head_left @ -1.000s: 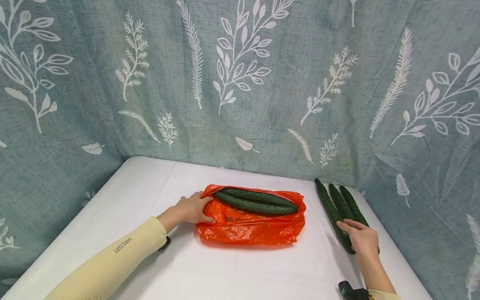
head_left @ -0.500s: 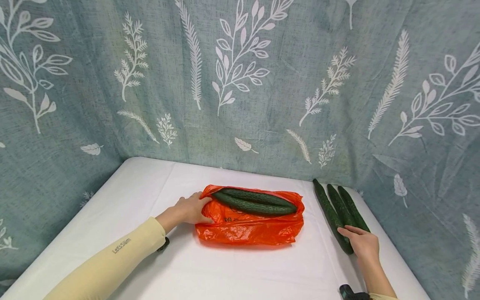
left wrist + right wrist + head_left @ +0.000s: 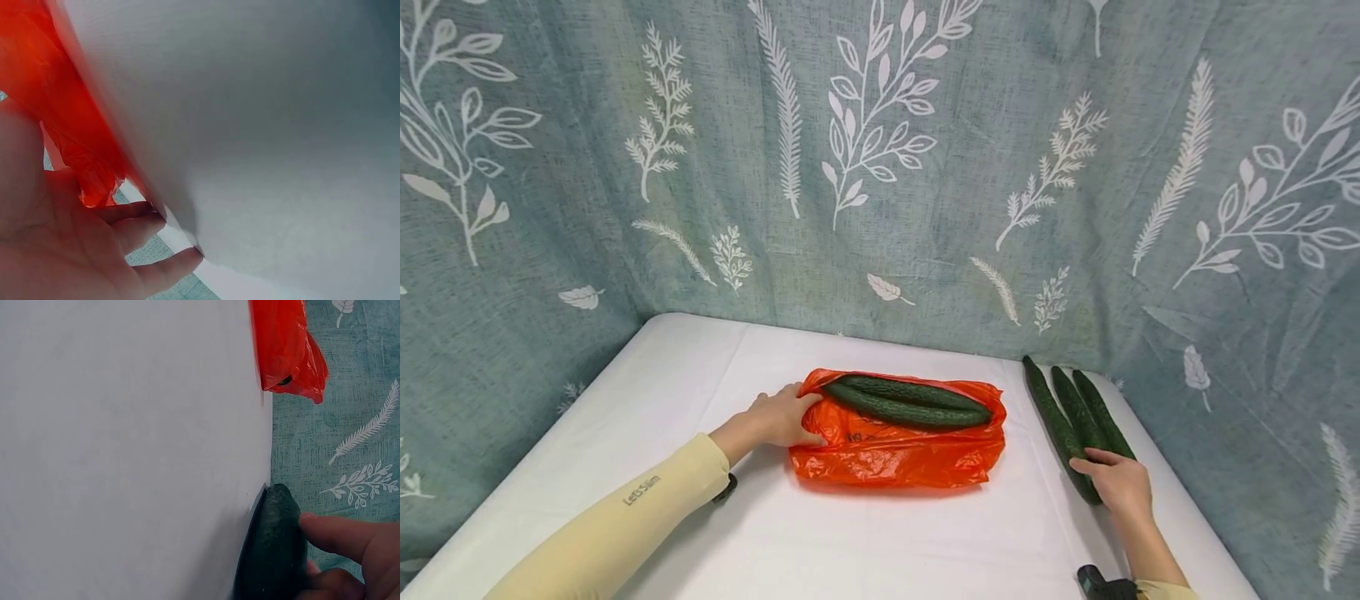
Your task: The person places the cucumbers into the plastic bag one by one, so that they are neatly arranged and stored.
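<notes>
My left hand [image 3: 782, 417] is at the left end of an orange-red plastic bag [image 3: 895, 467], thumb and fingers spread around its mouth. Crumpled plastic [image 3: 62, 94] touches the palm in the left wrist view, where the visible fingers [image 3: 169, 272] reach fairly straight to the white surface. Two dark green cucumbers [image 3: 910, 408] lie side by side in the bag. On the right, my right hand [image 3: 1120, 483] holds the near part of the leftmost of three cucumbers [image 3: 1052, 408]. Its thumb presses that cucumber [image 3: 272, 544] in the right wrist view; the other fingers are partly hidden.
Two more cucumbers, one in the middle [image 3: 1075, 404] and one on the outside [image 3: 1101, 408], lie close beside the held one near the table's right edge. A white cloth covers the table [image 3: 880, 542]. Blue-green leaf-patterned curtains [image 3: 925, 250] surround the back and sides.
My right thumb and fingers have settled around the leftmost cucumber's near part, slightly lower than before. The left hand and bag have stayed put; the view has shifted slightly.
</notes>
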A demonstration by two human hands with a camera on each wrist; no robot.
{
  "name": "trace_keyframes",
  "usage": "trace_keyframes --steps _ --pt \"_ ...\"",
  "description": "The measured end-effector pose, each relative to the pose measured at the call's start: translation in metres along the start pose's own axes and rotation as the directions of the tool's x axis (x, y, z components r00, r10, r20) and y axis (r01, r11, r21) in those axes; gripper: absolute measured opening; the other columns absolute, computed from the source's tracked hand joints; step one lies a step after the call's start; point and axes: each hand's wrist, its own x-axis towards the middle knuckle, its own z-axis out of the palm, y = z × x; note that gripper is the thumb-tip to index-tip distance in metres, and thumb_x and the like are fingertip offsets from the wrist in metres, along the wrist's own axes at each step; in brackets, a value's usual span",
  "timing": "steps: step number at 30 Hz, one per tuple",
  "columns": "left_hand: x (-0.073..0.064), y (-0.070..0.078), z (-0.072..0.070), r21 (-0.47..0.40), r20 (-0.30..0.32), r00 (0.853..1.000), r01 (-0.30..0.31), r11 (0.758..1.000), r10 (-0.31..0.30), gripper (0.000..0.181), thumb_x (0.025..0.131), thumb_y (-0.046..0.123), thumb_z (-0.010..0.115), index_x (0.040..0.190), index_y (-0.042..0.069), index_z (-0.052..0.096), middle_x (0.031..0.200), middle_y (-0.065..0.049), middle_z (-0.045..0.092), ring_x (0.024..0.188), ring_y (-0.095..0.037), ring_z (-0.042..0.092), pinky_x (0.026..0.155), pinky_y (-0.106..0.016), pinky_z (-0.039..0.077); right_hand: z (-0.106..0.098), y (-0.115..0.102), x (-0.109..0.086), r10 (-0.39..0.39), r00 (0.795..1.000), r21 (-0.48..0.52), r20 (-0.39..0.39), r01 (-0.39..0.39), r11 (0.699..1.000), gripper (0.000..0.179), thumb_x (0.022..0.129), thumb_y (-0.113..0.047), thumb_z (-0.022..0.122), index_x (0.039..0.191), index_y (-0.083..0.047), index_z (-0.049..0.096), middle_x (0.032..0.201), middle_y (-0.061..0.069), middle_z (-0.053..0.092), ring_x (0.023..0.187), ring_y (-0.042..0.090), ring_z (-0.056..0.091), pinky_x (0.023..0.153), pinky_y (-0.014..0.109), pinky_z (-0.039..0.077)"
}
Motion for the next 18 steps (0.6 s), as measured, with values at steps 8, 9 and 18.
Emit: trace_keyframes --steps 8,9,18 --pt "0.0001 0.0009 -0.0006 0.003 -0.011 1.0 -0.009 1.0 0.009 0.085 0.082 0.06 0.075 0.151 0.018 0.047 0.156 -0.02 0.038 0.144 -0.037 0.037 0.109 -0.067 0.032 0.0015 0.0011 0.0036 -0.018 0.999 0.028 0.05 0.017 0.999 0.067 0.091 -0.028 0.071 0.148 -0.001 0.047 0.16 0.033 0.023 0.137 0.052 0.034 0.097 0.061 0.045" --pt "0.0002 0.0011 -0.0006 0.003 -0.011 1.0 -0.008 1.0 0.008 0.085 0.082 0.059 0.075 0.151 0.018 0.047 0.156 -0.02 0.038 0.144 -0.037 0.037 0.109 -0.067 0.032 0.0014 0.002 0.0045 -0.009 0.999 0.031 0.05 0.007 0.999 0.069 0.091 -0.03 0.072 0.148 -0.001 0.047 0.16 0.033 0.023 0.134 0.05 0.037 0.089 0.057 0.048" --pt "-0.0004 0.0005 -0.0007 0.005 -0.004 1.0 -0.004 1.0 0.004 0.085 0.082 0.06 0.075 0.151 0.018 0.047 0.156 -0.02 0.037 0.145 -0.037 0.037 0.109 -0.067 0.032 0.004 0.0049 0.0043 0.042 0.997 -0.035 0.057 -0.04 0.999 0.077 0.086 -0.041 0.076 0.144 0.003 0.051 0.155 0.036 0.028 0.117 0.052 0.048 0.072 0.045 0.052"
